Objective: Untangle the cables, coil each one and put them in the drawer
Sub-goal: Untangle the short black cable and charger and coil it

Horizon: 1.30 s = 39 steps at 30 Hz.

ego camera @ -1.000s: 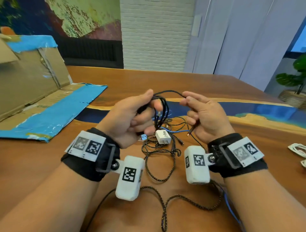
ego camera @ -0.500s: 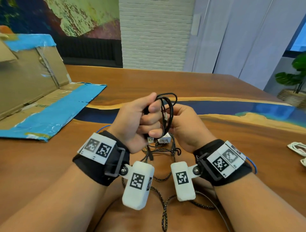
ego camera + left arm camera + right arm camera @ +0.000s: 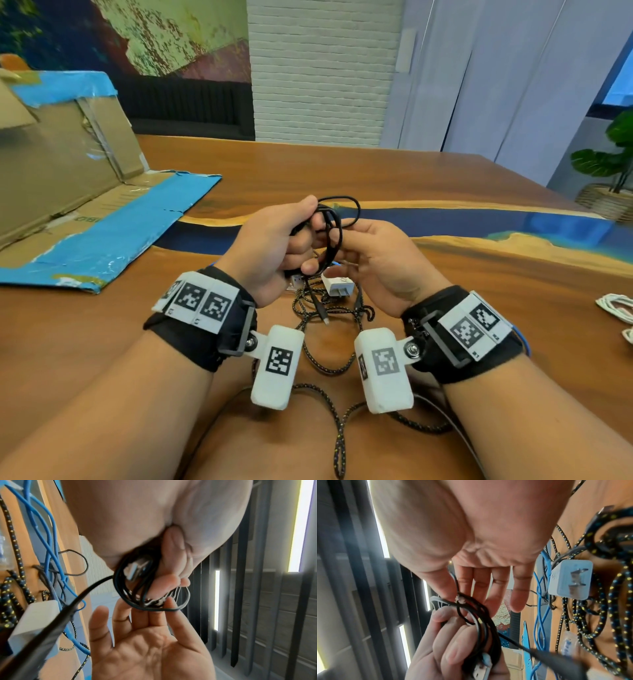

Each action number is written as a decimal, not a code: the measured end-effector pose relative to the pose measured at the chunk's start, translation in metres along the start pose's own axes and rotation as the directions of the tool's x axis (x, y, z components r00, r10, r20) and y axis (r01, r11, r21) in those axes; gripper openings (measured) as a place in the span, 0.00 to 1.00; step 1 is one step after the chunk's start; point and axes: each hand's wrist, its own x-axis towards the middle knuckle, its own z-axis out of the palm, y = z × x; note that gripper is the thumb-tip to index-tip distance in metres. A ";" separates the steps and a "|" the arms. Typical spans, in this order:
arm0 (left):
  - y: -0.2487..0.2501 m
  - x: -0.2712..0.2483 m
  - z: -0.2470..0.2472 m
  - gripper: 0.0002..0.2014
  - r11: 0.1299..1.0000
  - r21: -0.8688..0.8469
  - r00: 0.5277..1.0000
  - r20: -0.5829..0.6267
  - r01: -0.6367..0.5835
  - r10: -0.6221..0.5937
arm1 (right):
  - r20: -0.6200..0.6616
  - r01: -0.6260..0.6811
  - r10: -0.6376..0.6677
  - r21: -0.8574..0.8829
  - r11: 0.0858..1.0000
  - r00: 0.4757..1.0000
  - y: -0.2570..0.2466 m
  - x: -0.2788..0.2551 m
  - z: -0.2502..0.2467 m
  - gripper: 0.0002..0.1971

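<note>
My left hand (image 3: pixel 301 240) grips a coiled thin black cable (image 3: pixel 334 236) above the table, fingers curled round the loops. A silver USB plug (image 3: pixel 135 569) is tucked in that fist. My right hand (image 3: pixel 346 246) lies against the coil with its fingers straight, and its thumb and index finger pinch one strand (image 3: pixel 458 588). The cable's free end with its plug (image 3: pixel 323 317) hangs down to the table. Below my hands lies a tangle: a black-and-yellow braided cable (image 3: pixel 329 363), a blue cable (image 3: pixel 541 615) and a white charger (image 3: pixel 337 284). No drawer is in view.
An opened cardboard box with blue tape (image 3: pixel 68 164) stands at the left on the wooden table (image 3: pixel 342 171). A coiled white cable (image 3: pixel 616 308) lies at the right edge. A potted plant (image 3: pixel 613 164) stands beyond the table's far right corner.
My right hand, which held a loop out to the right a second ago, has come in against the left hand. The coil has gained a loop and both hands sit slightly lower.
</note>
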 end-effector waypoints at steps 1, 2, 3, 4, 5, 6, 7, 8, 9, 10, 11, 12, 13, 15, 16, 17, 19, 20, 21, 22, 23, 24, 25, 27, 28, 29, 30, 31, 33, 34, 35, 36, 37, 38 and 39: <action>0.000 0.001 -0.001 0.19 1.000 0.012 1.000 -0.023 -0.014 0.015 | 0.005 -0.014 0.014 0.034 0.999 1.000 -0.002 -0.001 -0.001 0.19; 0.000 0.002 -0.002 0.18 0.999 0.028 0.998 -0.047 -0.027 0.029 | 0.017 -0.023 0.022 0.066 0.998 1.000 -0.002 -0.002 -0.002 0.23; 0.000 0.002 -0.002 0.18 0.998 0.047 0.997 -0.065 -0.038 0.041 | 0.040 -0.024 0.021 0.079 0.997 0.999 -0.003 -0.002 -0.002 0.25; -0.001 0.003 -0.003 0.18 0.997 0.068 0.996 -0.076 -0.046 0.051 | 0.054 -0.007 0.004 0.056 0.998 0.999 -0.002 -0.001 -0.002 0.24; -0.001 0.003 -0.004 0.18 0.995 0.091 0.995 -0.081 -0.051 0.058 | 0.054 0.019 -0.020 0.009 1.000 0.998 -0.001 -0.001 0.000 0.20; -0.002 0.004 -0.005 0.18 0.992 0.115 0.994 -0.084 -0.053 0.063 | 0.038 0.036 -0.035 -0.021 0.999 0.999 0.002 0.000 0.002 0.15; -0.002 0.004 -0.007 0.17 0.989 0.141 0.994 -0.086 -0.055 0.068 | 0.013 0.036 -0.035 -0.019 0.999 0.999 0.003 0.000 0.004 0.10; -0.002 0.005 -0.009 0.17 0.984 0.169 0.994 -0.087 -0.058 0.073 | 0.007 0.030 -0.030 0.000 1.000 1.000 0.004 -0.001 0.006 0.07; -0.001 0.006 -0.011 0.16 0.979 0.195 0.993 -0.085 -0.063 0.081 | 0.019 0.025 -0.025 0.020 0.999 0.999 0.004 -0.002 0.006 0.05; -0.001 0.007 -0.013 0.16 0.973 0.217 0.993 -0.076 -0.073 0.091 | 0.043 0.020 -0.022 0.041 0.999 0.999 0.003 -0.003 0.007 0.04; 0.000 0.007 -0.013 0.16 0.968 0.234 0.993 -0.061 -0.085 0.102 | 0.075 0.018 -0.023 0.068 0.998 0.997 0.001 -0.004 0.006 0.04; 0.000 0.007 -0.013 0.16 0.963 0.249 0.992 -0.043 -0.101 0.115 | 0.103 0.007 -0.017 0.100 0.995 0.995 0.000 -0.004 0.005 0.05; 0.000 0.006 -0.011 0.16 0.959 0.258 0.991 -0.025 -0.117 0.128 | 0.130 -0.006 -0.010 0.122 0.993 0.991 -0.001 -0.005 0.005 0.09; -0.003 0.006 -0.007 0.16 0.957 0.256 0.990 0.012 -0.138 0.140 | 0.185 -0.020 -0.001 0.111 0.994 0.983 0.000 -0.005 0.002 0.17; -0.005 0.006 -0.006 0.16 0.957 0.254 0.990 0.024 -0.139 0.137 | 0.206 -0.019 0.002 0.084 0.996 0.978 0.001 -0.005 0.002 0.16; -0.006 0.007 -0.006 0.15 0.958 0.254 0.991 0.028 -0.134 0.131 | 0.216 -0.016 0.006 0.045 0.999 0.976 0.001 -0.004 0.003 0.12; -0.006 0.007 -0.009 0.15 0.960 0.250 0.992 0.012 -0.123 0.124 | 0.160 -0.014 0.020 -0.033 0.999 0.987 0.002 -0.002 0.006 0.08; -0.005 0.007 -0.012 0.15 0.961 0.246 0.991 0.001 -0.127 0.131 | 0.095 -0.008 0.014 -0.065 0.998 0.995 0.003 -0.001 0.008 0.09; -0.004 0.008 -0.014 0.15 0.960 0.243 0.990 -0.010 -0.136 0.143 | 0.025 0.001 0.001 -0.074 0.997 1.000 0.004 0.000 0.009 0.09; -0.004 0.009 -0.016 0.15 0.959 0.243 0.988 -0.021 -0.144 0.154 | -0.037 0.005 -0.007 -0.049 0.999 0.999 0.005 0.001 0.010 0.08; -0.003 0.009 -0.017 0.15 0.958 0.242 0.986 -0.031 -0.150 0.162 | -0.091 0.004 -0.005 -0.007 1.000 0.996 0.004 0.001 0.010 0.07; -0.003 0.009 -0.017 0.15 0.958 0.241 0.985 -0.041 -0.154 0.169 | -0.146 0.005 0.001 0.038 0.999 0.989 0.004 0.002 0.008 0.09; -0.002 0.010 -0.018 0.15 0.958 0.239 0.983 -0.055 -0.156 0.174 | -0.199 0.011 0.003 0.069 0.998 0.980 0.002 0.002 0.007 0.09; -0.001 0.009 -0.017 0.14 0.959 0.243 0.980 -0.096 -0.149 0.176 | -0.278 0.036 -0.008 0.096 0.995 0.961 -0.003 0.002 0.001 0.06; 0.001 0.009 -0.016 0.14 0.959 0.249 0.977 -0.124 -0.137 0.172 | -0.281 0.048 -0.008 0.135 0.990 0.960 -0.006 0.002 -0.002 0.05; 0.002 0.010 -0.017 0.14 0.959 0.255 0.973 -0.157 -0.125 0.168 | -0.260 0.056 -0.001 0.206 0.977 0.966 -0.009 0.002 -0.005 0.04; 0.003 0.011 -0.019 0.14 0.960 0.256 0.968 -0.190 -0.113 0.165 | -0.229 0.062 0.006 0.291 0.955 0.973 -0.013 0.001 -0.007 0.04; 0.004 0.011 -0.021 0.14 0.963 0.250 0.962 -0.219 -0.105 0.162 | -0.201 0.066 0.009 0.361 0.930 0.980 -0.018 -0.001 -0.010 0.05; 0.006 0.012 -0.026 0.13 0.966 0.239 0.956 -0.244 -0.101 0.161 | -0.185 0.075 -0.004 0.379 0.922 0.983 -0.024 -0.002 -0.016 0.07; 0.008 0.011 -0.028 0.13 0.965 0.242 0.959 -0.234 -0.100 0.158 | -0.198 0.085 -0.021 0.322 0.943 0.980 -0.025 -0.002 -0.019 0.06; 0.009 0.010 -0.029 0.12 0.964 0.248 0.966 -0.211 -0.094 0.148 | -0.227 0.098 -0.044 0.234 0.967 0.973 -0.024 0.000 -0.023 0.05; 0.010 0.008 -0.029 0.13 0.962 0.261 0.974 -0.183 -0.084 0.135 | -0.266 0.111 -0.075 0.124 0.986 0.961 -0.022 0.001 -0.027 0.04; 0.012 0.006 -0.029 0.15 0.958 0.276 0.980 -0.155 -0.076 0.123 | -0.307 0.115 -0.110 -0.004 0.993 0.945 -0.019 0.003 -0.030 0.04; 0.014 0.005 -0.028 0.17 0.957 0.281 0.985 -0.129 -0.073 0.113 | -0.344 0.107 -0.151 -0.145 0.984 0.927 -0.016 0.005 -0.031 0.05; 0.015 0.004 -0.027 0.20 0.961 0.268 0.989 -0.107 -0.072 0.104 | -0.361 0.091 -0.195 -0.287 0.954 0.912 -0.014 0.005 -0.031 0.05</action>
